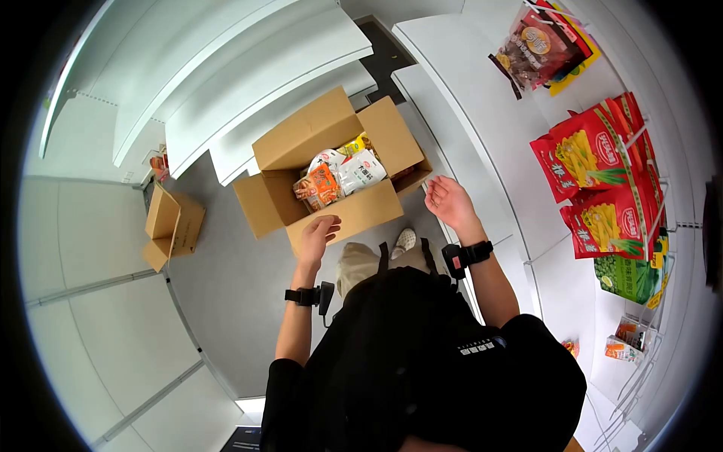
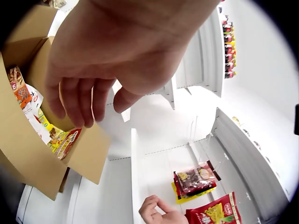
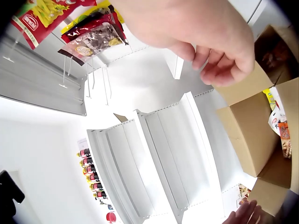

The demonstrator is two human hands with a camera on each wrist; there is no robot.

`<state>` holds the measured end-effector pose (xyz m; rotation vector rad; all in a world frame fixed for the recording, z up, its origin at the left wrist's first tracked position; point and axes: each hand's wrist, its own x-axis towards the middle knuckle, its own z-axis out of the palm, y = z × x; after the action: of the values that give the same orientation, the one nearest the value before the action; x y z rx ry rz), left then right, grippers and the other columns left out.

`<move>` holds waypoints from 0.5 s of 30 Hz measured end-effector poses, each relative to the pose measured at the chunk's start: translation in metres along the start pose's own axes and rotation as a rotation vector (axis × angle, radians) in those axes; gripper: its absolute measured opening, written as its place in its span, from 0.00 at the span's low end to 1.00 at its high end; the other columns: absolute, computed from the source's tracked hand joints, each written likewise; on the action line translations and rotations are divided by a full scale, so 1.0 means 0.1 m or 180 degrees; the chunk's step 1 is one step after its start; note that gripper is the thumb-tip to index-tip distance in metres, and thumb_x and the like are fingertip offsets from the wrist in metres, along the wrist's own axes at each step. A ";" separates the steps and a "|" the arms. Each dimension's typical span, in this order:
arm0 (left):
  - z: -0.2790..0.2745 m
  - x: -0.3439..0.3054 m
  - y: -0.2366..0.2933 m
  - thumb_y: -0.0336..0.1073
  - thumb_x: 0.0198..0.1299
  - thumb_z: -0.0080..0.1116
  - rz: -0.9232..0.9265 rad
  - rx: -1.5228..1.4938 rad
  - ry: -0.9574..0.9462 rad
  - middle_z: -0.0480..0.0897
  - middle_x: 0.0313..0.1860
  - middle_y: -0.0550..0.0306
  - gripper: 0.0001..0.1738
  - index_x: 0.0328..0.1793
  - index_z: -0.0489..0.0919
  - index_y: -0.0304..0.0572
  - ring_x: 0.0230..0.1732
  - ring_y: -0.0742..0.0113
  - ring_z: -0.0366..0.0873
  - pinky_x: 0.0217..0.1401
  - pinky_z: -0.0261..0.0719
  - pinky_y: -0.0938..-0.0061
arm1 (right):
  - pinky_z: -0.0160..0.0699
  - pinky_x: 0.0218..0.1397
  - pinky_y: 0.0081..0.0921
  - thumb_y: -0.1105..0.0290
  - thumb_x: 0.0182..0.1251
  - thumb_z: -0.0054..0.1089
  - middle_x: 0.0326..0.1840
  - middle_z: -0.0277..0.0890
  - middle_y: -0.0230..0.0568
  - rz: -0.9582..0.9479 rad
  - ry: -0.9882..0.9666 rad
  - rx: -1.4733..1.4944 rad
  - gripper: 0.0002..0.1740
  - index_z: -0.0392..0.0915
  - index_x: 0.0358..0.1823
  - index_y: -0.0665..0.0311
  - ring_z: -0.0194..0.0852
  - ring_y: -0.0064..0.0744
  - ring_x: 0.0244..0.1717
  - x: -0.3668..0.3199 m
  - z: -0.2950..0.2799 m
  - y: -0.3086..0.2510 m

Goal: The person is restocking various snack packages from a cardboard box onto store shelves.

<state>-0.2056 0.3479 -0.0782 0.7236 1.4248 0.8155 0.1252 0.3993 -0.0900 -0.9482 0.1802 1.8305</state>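
Note:
An open cardboard box (image 1: 354, 218) stands on the floor in front of the person, its flaps spread outward. Inside lie several snack bags: an orange bag (image 1: 318, 187), a white bag (image 1: 361, 172) and a yellow bag (image 1: 358, 144). The left hand (image 1: 318, 235) hovers by the box's near flap, holding nothing; its fingers hang loosely bent in the left wrist view (image 2: 112, 60). Right of the box, near the white shelf, is the right hand (image 1: 449, 202), with loosely curled fingers and nothing in them. The right wrist view shows that hand (image 3: 205, 42) near a flap.
White shelves (image 1: 271, 71) rise beyond the box, and another shelf unit (image 1: 474, 113) runs along the right. Red bags (image 1: 584, 162), a dark snack bag (image 1: 536, 45) and a green bag (image 1: 625, 276) hang on hooks there. A smaller cardboard box (image 1: 184, 226) sits at left.

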 end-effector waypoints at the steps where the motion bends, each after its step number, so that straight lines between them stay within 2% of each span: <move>1: 0.00 0.09 0.01 0.41 0.65 0.49 -0.0133 0.0096 -0.0041 0.82 0.44 0.59 0.15 0.47 0.79 0.39 0.46 0.69 0.78 0.49 0.72 0.74 | 0.74 0.47 0.29 0.67 0.66 0.55 0.40 0.75 0.37 0.0001 0.0023 0.0071 0.07 0.72 0.38 0.63 0.71 0.30 0.42 0.04 -0.01 0.01; 7: -0.20 0.93 -0.13 0.44 0.63 0.50 -0.0573 0.0679 -0.0422 0.82 0.43 0.60 0.16 0.46 0.80 0.40 0.44 0.70 0.78 0.46 0.72 0.75 | 0.74 0.48 0.32 0.69 0.63 0.55 0.39 0.76 0.39 -0.0066 0.0370 0.0573 0.06 0.74 0.38 0.63 0.72 0.32 0.41 0.07 -0.16 0.14; 10: -0.32 1.50 -0.23 0.46 0.60 0.52 -0.0890 0.0860 -0.0611 0.82 0.42 0.60 0.18 0.46 0.80 0.40 0.42 0.71 0.78 0.43 0.72 0.76 | 0.75 0.48 0.32 0.69 0.63 0.56 0.40 0.76 0.40 -0.0292 0.0357 0.0790 0.07 0.74 0.38 0.64 0.72 0.33 0.42 0.05 -0.22 0.22; 11: -0.42 1.78 -0.41 0.46 0.58 0.53 -0.0966 0.0954 -0.0680 0.82 0.40 0.63 0.17 0.45 0.80 0.43 0.39 0.71 0.78 0.42 0.72 0.75 | 0.75 0.48 0.33 0.68 0.63 0.56 0.42 0.76 0.40 -0.0385 0.0479 0.0860 0.07 0.75 0.38 0.64 0.72 0.34 0.42 0.03 -0.22 0.25; 14: -0.70 2.64 -0.89 0.42 0.58 0.52 -0.1624 0.1103 -0.0724 0.83 0.41 0.58 0.13 0.44 0.80 0.46 0.41 0.65 0.80 0.42 0.74 0.67 | 0.75 0.48 0.33 0.70 0.63 0.56 0.42 0.74 0.40 -0.0554 0.0776 0.1009 0.06 0.74 0.38 0.65 0.71 0.33 0.43 0.01 -0.18 0.38; 15: -0.86 3.00 -1.25 0.41 0.58 0.52 -0.1173 0.1751 -0.0960 0.83 0.41 0.55 0.12 0.43 0.80 0.45 0.41 0.61 0.80 0.42 0.74 0.63 | 0.74 0.48 0.32 0.70 0.63 0.56 0.43 0.74 0.40 -0.0579 0.0851 0.1026 0.06 0.74 0.38 0.65 0.71 0.33 0.43 0.00 -0.17 0.43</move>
<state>-0.2921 0.5253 -0.3503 0.9142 1.4524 0.0137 0.0976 0.3704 -0.1139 -0.9423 0.5211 1.4502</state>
